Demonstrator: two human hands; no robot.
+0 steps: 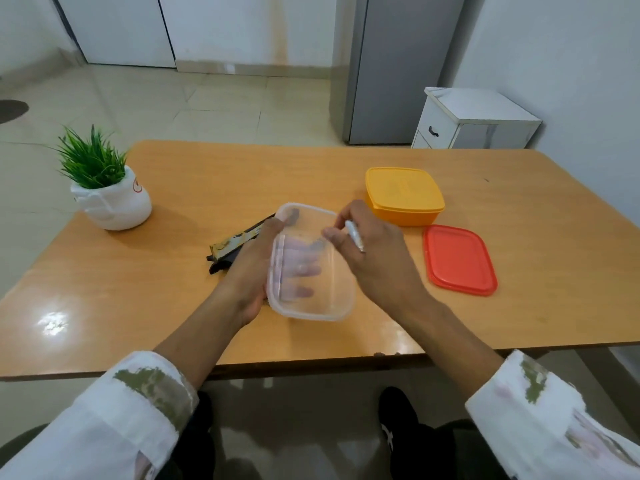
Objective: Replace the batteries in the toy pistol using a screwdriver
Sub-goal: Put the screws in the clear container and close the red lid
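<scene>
I judged the job barely begun. The pistol [239, 245] lay on the table [207, 174], mostly hidden behind my left hand [247, 271] and the clear tub [311, 265]; only its black-and-yellow end showed, and I could not tell whether its battery cover had been opened. My left hand held the tub tilted off the table, thumb on the far rim, fingers spread under the base and visible through the plastic. My right hand [374, 251] hovered over the tub's right rim, fingers closed on a thin silver thing [355, 235], probably the screwdriver, though blur kept me from being sure. A few small dark bits sat in the tub; too blurred to name. Unscrewing, swapping the cells and closing all seemed left to do.

The tub's red lid [460, 259] lay off to the right, a closed yellow box [403, 195] behind it, a potted plant [107, 188] far left. The tub itself stood between me and the pistol.
</scene>
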